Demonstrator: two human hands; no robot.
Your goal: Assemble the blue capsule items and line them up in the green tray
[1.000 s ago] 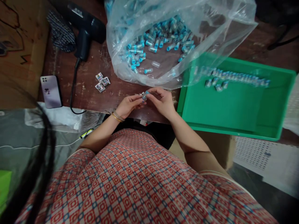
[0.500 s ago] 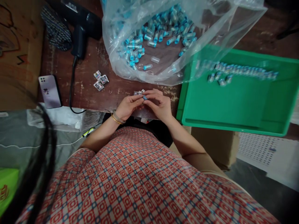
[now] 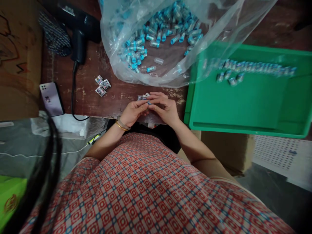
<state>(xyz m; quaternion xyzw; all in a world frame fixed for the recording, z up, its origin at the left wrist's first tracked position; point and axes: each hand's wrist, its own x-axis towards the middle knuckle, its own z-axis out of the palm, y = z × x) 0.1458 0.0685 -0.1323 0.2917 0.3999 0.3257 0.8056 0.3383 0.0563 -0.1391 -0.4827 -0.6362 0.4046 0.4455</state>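
At the table's front edge, my left hand [image 3: 133, 113] and my right hand [image 3: 167, 109] meet with their fingertips pinched together. Between them shows a bit of a small blue-ended capsule [image 3: 149, 102], mostly covered by fingers. Just behind the fingertips lie small printed packets [image 3: 142, 97], partly hidden by my right hand. Farther left is a little group of similar packets [image 3: 102, 85]. Beyond my hands, a clear plastic bag [image 3: 156, 81] lies open, with many clear capsules with blue ends [image 3: 154, 44] inside.
To the right stands a green tray [image 3: 234, 110] with a row of small printed capsules [image 3: 258, 67]. A phone [image 3: 51, 99], a black heat gun or hair dryer [image 3: 79, 42] with its cord and a checked cloth [image 3: 55, 35] are left. A cardboard box [image 3: 19, 68] borders the left side.
The view has shifted slightly. My hands stay together in nearly the same place, with small finger movements, and less of the blue end shows between them.
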